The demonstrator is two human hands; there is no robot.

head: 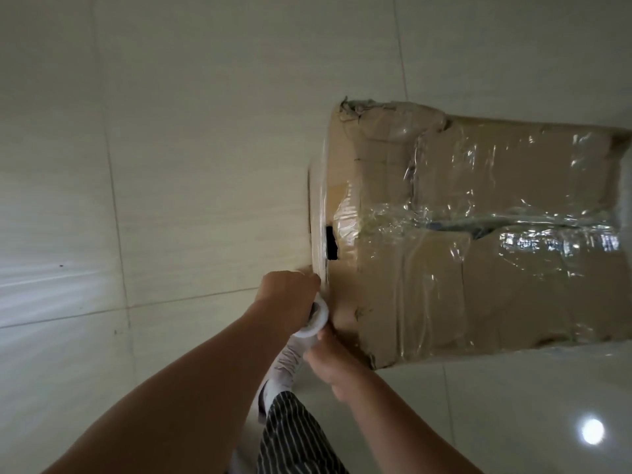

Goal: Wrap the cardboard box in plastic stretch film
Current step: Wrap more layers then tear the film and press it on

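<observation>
The roll [316, 318] is gripped by both hands. The left hand [290, 299] is curled round its upper part. The right hand [330, 359] is closed on its lower end, though most of those fingers are hidden. The roll is held just beside the near corner of the box [478, 268], which stands on the tiled floor [171, 165]. A sheet of film [319, 217] is drawn taut from the roll along the box's end face and is blurred in places. The top is already covered by wrinkled layers.

It is judged that the sheet could be torn, or narrowed into a rope, if it is pulled too hard round the crushed corner [349, 109]. Loose folds could be left if tension is dropped, and the box could be dragged across the smooth floor by a strong pull.

Only 1 container is seen, the box. Its flaps are shut under the film. Nothing can be made out through the dark hole [331, 242] in the end face, so its contents cannot be told.
</observation>
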